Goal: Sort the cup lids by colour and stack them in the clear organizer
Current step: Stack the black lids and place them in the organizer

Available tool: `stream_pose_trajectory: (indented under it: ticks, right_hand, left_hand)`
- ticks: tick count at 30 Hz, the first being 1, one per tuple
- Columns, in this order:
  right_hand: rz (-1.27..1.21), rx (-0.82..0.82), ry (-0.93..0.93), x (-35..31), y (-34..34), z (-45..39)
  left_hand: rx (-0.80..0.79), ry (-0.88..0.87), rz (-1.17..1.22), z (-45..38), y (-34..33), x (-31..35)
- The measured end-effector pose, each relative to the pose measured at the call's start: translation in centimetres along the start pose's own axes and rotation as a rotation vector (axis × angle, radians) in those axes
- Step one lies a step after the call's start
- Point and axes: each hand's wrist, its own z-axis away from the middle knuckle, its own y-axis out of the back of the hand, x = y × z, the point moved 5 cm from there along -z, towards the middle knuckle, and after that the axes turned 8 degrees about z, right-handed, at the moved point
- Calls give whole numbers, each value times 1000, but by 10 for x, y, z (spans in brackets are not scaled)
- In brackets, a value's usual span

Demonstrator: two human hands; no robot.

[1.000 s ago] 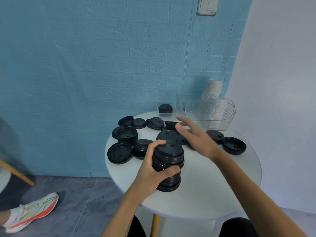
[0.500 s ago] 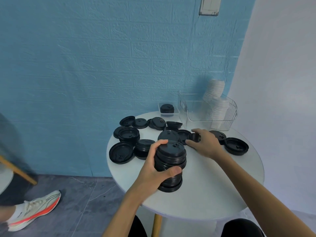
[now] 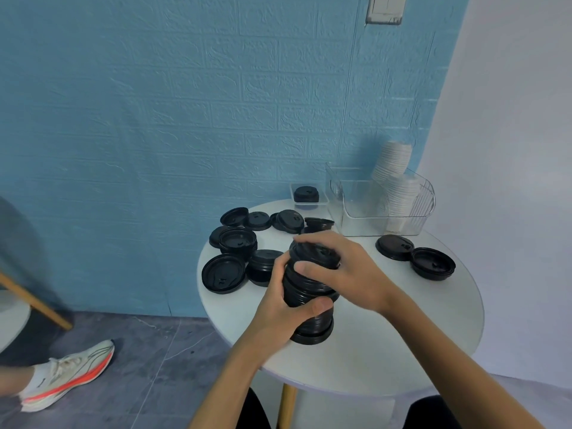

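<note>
Left hand (image 3: 280, 305) gripped a tall stack of black lids (image 3: 309, 300) standing on the round white table (image 3: 387, 345), thumb curled across the front of the stack near its middle, fingers wrapped round the far side. Right hand (image 3: 346, 274) sat on top of the same stack, fingers curled over the top black lid (image 3: 312, 252) and thumb pressed against the stack's side just below it, pinching that lid onto the pile. Stack leaned slightly, its bottom lid flat on the table near the front edge. Loose black lids (image 3: 238, 239) were scattered left of and behind the stack, some rim-up, some in short piles; one big rim-up lid (image 3: 223, 273) lay nearest the left edge. Two more black lids (image 3: 414, 255) lay to the right, touching each other, in front of the clear organizer (image 3: 356, 209). Organizer stood at the back right of the table, holding a leaning stack of white lids (image 3: 394, 181) in its right part; its left part looked see-through, couldn't tell about contents there. A small clear tray (image 3: 322, 201) with a few black lids in it sat beside the organizer on its left, against the blue wall (image 3: 185, 119). Another person's white and orange shoe (image 3: 68, 376) was on the grey floor at the lower left.
</note>
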Motion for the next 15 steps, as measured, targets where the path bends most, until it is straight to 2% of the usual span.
stream_pose_trajectory:
  ticks: [7, 15]
  right_hand:
    - [-187, 44, -36, 13, -5, 2]
    - [-377, 5, -99, 25, -24, 11]
  left_hand:
    - [19, -3, 0, 1, 1, 1]
    - [41, -63, -12, 4, -1, 7]
